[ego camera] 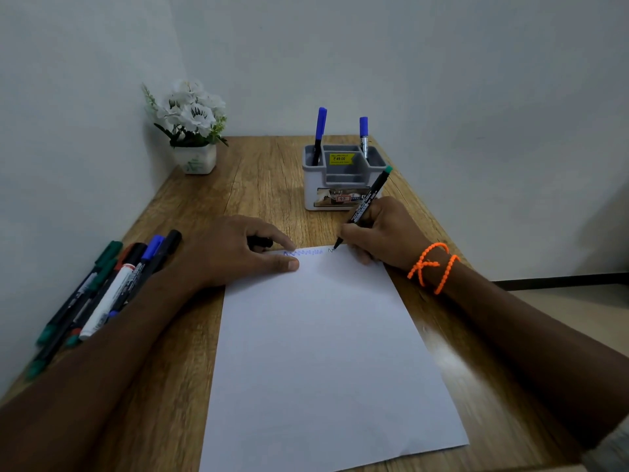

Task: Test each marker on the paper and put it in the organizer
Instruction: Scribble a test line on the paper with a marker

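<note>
1. The right hand (384, 233) pinches a slim black marker (366, 206) between thumb and curled fingers, low on the barrel; the teal end cap points up and away toward the organizer, and the tip touches the far edge of the paper (323, 352).
2. Just left of that tip a short dark mark sits beside a blue zigzag scribble (304, 252) running along the paper's top edge.
3. The left hand (235, 250) lies on the paper's top left corner, its thumb stretched flat along the sheet. A small black piece, perhaps a cap (260, 241), shows under the curled fingers; whether they grip it I cannot tell.
4. The paper is a smooth white rectangular sheet, lying lengthwise on a table (177, 335) of brown wood-grain finish.
5. The organizer (340, 182) is a grey-and-white plastic box with several compartments, a yellow price sticker inside and a label on its front. Two blue-capped markers (320, 134) stand upright in its rear corner compartments, one left, one right.
6. A loose pile of markers (102, 291) lies at the table's left edge beside the left forearm: teal, blue, black and red caps, one with a white barrel.
7. An orange beaded bracelet (432, 267) circles the right wrist.
8. White artificial flowers in a small white square pot (195, 158) stand at the far left corner against the wall.
</note>
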